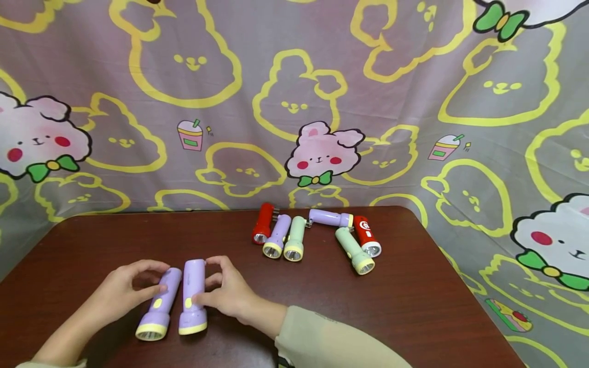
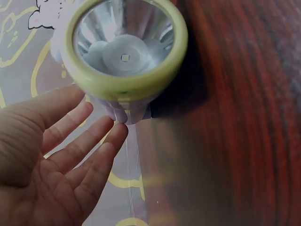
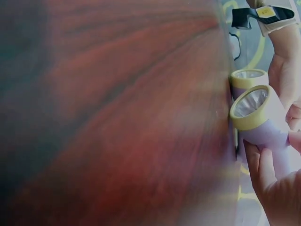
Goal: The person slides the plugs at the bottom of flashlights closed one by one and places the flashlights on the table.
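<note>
Two purple flashlights with pale yellow rims lie side by side at the front left of the table, lens ends toward me. My left hand (image 1: 117, 291) pinches the left flashlight (image 1: 170, 289) by its barrel, thumb on the near side and fingers beyond it. Its yellow rim and silver reflector fill the top of the left wrist view, above my fingers (image 2: 80, 150). With thumb and fingertips, my right hand (image 1: 232, 291) holds the right flashlight (image 1: 194, 283) from the side. In the right wrist view that flashlight (image 3: 268, 129) tilts, overlapping the other flashlight's head (image 3: 242, 89).
Farther back on the brown table (image 1: 294, 312) lie a red flashlight (image 1: 264, 222), a purple one (image 1: 280, 228) and a green one (image 1: 296, 232). To their right are another purple (image 1: 329, 217), green (image 1: 349, 245) and red flashlight (image 1: 365, 232). A patterned cloth (image 1: 257, 117) hangs behind.
</note>
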Demonstrator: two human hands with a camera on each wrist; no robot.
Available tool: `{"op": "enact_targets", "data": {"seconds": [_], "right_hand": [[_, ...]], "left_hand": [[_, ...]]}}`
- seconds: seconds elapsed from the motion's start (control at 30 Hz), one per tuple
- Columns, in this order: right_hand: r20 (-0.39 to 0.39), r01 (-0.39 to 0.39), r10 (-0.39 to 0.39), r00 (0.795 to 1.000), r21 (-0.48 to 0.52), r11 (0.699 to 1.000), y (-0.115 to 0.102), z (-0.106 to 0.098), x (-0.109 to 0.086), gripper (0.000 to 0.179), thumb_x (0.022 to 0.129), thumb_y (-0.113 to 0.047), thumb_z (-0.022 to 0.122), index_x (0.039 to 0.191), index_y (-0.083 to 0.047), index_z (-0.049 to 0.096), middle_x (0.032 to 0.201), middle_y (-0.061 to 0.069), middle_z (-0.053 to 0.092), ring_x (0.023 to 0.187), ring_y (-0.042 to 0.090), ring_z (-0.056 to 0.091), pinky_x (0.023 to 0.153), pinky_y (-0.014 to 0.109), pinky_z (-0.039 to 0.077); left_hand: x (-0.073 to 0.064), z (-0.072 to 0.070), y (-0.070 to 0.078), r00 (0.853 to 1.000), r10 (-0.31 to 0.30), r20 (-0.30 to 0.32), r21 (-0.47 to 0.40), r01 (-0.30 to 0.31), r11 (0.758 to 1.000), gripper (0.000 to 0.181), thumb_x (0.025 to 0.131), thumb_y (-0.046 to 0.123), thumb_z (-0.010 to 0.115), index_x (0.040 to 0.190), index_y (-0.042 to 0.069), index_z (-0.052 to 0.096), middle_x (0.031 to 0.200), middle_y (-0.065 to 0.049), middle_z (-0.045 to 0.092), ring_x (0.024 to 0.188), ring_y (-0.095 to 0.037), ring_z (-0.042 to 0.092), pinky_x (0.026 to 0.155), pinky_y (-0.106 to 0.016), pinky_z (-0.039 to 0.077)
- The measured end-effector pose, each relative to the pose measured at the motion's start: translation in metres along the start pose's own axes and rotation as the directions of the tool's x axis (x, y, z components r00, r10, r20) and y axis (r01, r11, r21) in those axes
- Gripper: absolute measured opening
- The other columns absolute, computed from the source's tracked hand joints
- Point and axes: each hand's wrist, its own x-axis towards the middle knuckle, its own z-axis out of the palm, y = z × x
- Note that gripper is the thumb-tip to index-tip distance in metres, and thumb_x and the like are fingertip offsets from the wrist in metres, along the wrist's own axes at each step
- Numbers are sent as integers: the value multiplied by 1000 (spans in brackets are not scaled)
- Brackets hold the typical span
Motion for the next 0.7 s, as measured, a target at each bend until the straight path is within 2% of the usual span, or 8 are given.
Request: {"op": "enact_targets", "data": {"seconds": [0.17,0.27,0.4,0.6,0.7], "right_hand": [[50,31,-32,998,23,999,2,-2,6,75,78,14,72,143,-12,44,86,15,69,73,4,59,65,18,52],[63,22,-25,998,40,999,2,-1,9,71,78,15,71,140,-11,47,81,13,67,70,5,59,63,20,53],[61,-19,16,998,43,999,2,1,12,67,79,13,72,135,-14,49,76,3,61,67,6,58,60,21,54],[53,-30,31,998,-25,999,3,1,15,65,79,10,75,132,-15,48,73,1,59,68,4,56,62,17,48],[51,-40,41,998,-20,999,4,1,17,64,78,10,76,130,-15,49,71,0,58,67,5,56,62,17,49]], "left_hand": [[0,-2,1,999,-25,28,17,25,1000,35,78,13,84,110,9,69,102,-8,73,80,5,62,62,-21,49],[0,-2,1,999,-23,27,22,22,1000,36,78,13,84,110,9,69,103,-8,73,80,5,62,63,-21,49],[1,-1,1,1000,-15,23,20,14,1000,35,78,13,84,110,9,70,105,-9,73,81,5,62,63,-21,50],[0,0,-1,999,-14,31,22,13,1000,35,79,13,83,111,10,70,109,-10,71,82,5,61,63,-22,50],[0,1,-2,999,-9,33,24,9,1000,35,79,12,83,111,11,70,109,-9,71,80,6,61,63,-22,49]]}}
